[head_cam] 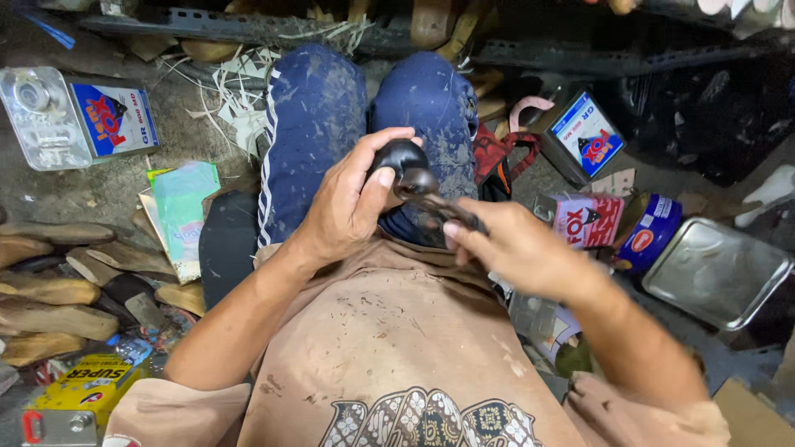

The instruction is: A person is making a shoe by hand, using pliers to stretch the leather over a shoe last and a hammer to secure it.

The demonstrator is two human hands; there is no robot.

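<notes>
The person sits on the floor (99,194) with knees in blue trousers (319,116) raised, and both hands work in the small free space above the lap, just below the knees. The left hand (352,203) is curled tight around a rounded black shoe piece (397,157), thumb pressed over its top; the right hand (517,248) is closed around a dark pincer-like tool (439,207), whose head touches the black piece. The tool's long axis runs from the right hand up and leftward toward the black piece; what its tip grips is blurred, perhaps an edge of the piece. Room to move is tight: the knees close it off ahead, and clutter rings the lap. Left of the knees stand a clear-topped tin with a blue label (79,120) and a green booklet (184,215), with wooden shoe lasts (50,290) and a yellow can (87,389) nearer the body. Right of the knees lie a blue-labelled tin (584,136), a red and white box (588,219), a blue round can (650,236) and a steel tray (716,273). A dark metal rail (248,29) runs beyond the knees.
</notes>
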